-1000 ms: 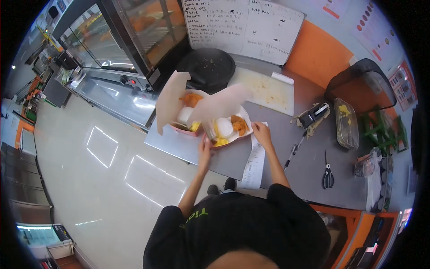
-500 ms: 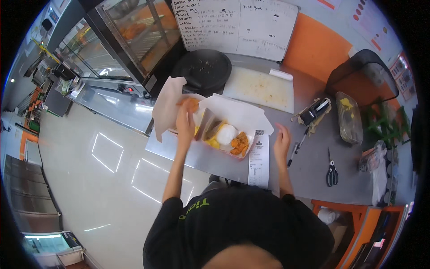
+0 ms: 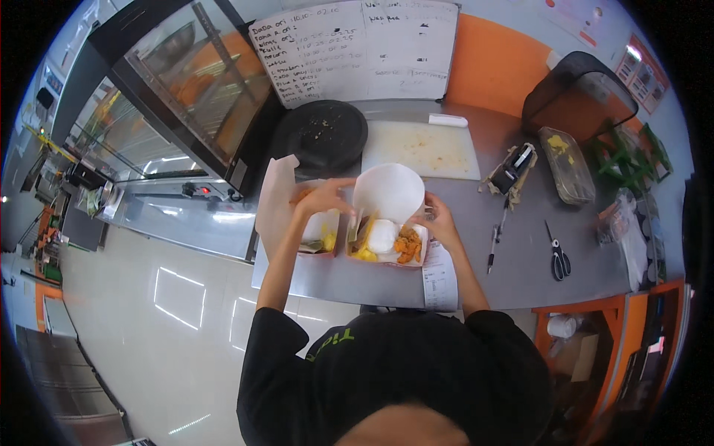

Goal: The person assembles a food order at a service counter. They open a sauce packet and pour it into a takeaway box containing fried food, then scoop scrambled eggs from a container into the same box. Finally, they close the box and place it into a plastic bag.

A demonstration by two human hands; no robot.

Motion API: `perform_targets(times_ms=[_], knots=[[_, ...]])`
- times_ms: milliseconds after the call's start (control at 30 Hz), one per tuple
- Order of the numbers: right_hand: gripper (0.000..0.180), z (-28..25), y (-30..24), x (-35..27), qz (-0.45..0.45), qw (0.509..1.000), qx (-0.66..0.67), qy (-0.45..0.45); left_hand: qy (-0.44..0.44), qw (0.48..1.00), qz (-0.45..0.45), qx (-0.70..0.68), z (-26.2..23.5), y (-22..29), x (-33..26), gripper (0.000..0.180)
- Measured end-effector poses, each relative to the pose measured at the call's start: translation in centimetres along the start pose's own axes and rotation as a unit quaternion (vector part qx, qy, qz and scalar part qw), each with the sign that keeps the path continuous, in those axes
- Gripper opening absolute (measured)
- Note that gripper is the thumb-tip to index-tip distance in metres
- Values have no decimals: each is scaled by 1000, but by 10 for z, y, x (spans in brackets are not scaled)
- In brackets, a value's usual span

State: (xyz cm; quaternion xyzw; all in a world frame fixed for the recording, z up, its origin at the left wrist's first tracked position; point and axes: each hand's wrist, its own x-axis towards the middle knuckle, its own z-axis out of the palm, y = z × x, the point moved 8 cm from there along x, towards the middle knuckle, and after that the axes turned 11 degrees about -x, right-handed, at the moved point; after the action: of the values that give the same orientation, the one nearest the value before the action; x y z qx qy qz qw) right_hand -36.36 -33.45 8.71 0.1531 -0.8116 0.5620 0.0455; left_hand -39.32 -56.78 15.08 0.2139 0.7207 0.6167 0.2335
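Two paper food boxes with raised lids stand side by side at the counter's near edge. The right food box (image 3: 388,192) has its lid bent into a curve; inside are a white rice mound (image 3: 382,236), orange-brown fried chicken pieces (image 3: 408,245) and something yellow. My left hand (image 3: 327,199) grips the lid's left edge, fingers spread along it. My right hand (image 3: 439,223) has its fingers on the lid's right edge. The left food box (image 3: 274,199) holds rice and yellow bits, with a fried piece partly hidden behind my left hand.
A printed receipt (image 3: 440,281) lies partly under the right box. Behind are a round black tray (image 3: 321,141) and a white cutting board (image 3: 424,151). Scissors (image 3: 559,260), a pen (image 3: 492,249) and a clear plastic container (image 3: 568,167) lie to the right. A glass display warmer (image 3: 212,82) stands left.
My left hand has left the fried piece in the left box and moved right to the right box's lid. My right hand has come in to that lid, which is now curved upward.
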Motion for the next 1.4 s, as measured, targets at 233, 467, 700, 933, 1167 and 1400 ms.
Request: perform_targets(times_ms=[233, 467, 700, 933, 1167, 1400], knots=[[42, 2, 5, 21, 66, 992, 90, 65, 206, 970, 128, -2, -15, -42, 35, 37], [22, -31, -61, 13, -21, 980, 4, 198, 244, 943, 221, 51, -17, 28, -16, 12], [6, -30, -95, 2, -241, 922, -181, 242, 216, 872, 380, 219, 3, 49, -26, 10], [18, -26, -54, 22, -22, 982, -47, 184, 194, 971, 136, -27, -14, 13, 0, 30], [17, -29, -57, 49, -9, 993, -87, 73, 231, 933, -19, 277, -27, -12, -36, 44], [29, -38, -9, 50, 88, 988, -129, -2, 365, 867, -98, 324, 34, -50, -88, 36]])
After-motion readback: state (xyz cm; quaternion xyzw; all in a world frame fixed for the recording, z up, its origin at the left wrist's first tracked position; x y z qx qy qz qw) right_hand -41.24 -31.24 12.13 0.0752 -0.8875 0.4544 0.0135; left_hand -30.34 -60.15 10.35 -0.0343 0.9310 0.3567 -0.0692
